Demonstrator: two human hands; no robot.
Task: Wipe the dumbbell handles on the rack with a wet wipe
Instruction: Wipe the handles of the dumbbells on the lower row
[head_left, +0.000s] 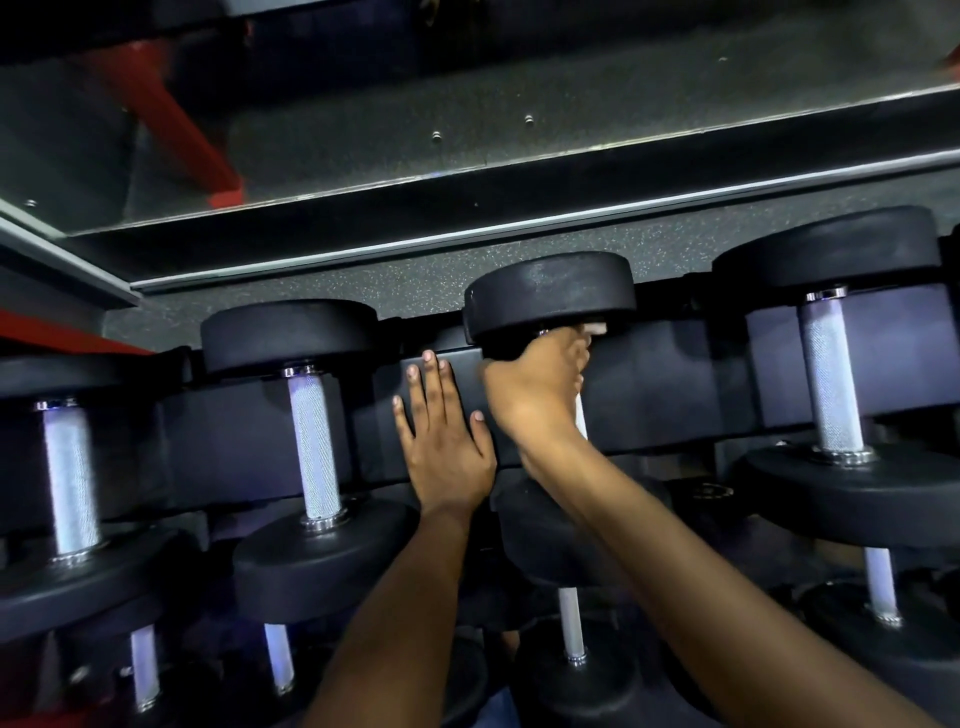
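Observation:
Black dumbbells with knurled silver handles lie in a row on the top tier of a black rack (249, 415). My right hand (535, 384) is curled round the handle of the middle dumbbell (550, 296), just under its far head. A bit of white wet wipe (596, 328) pokes out past the fingers, and a strip of handle (581, 421) shows below the palm. My left hand (441, 441) lies flat with straight fingers on the rack's black saddle beside that dumbbell. It holds nothing.
Neighbouring dumbbells sit to the left (314, 447) and right (831, 379), another at the far left (70, 478). A lower tier holds more dumbbells (571, 629). Behind the rack run speckled rubber floor (426, 275), a mirror edge and a red frame leg (171, 119).

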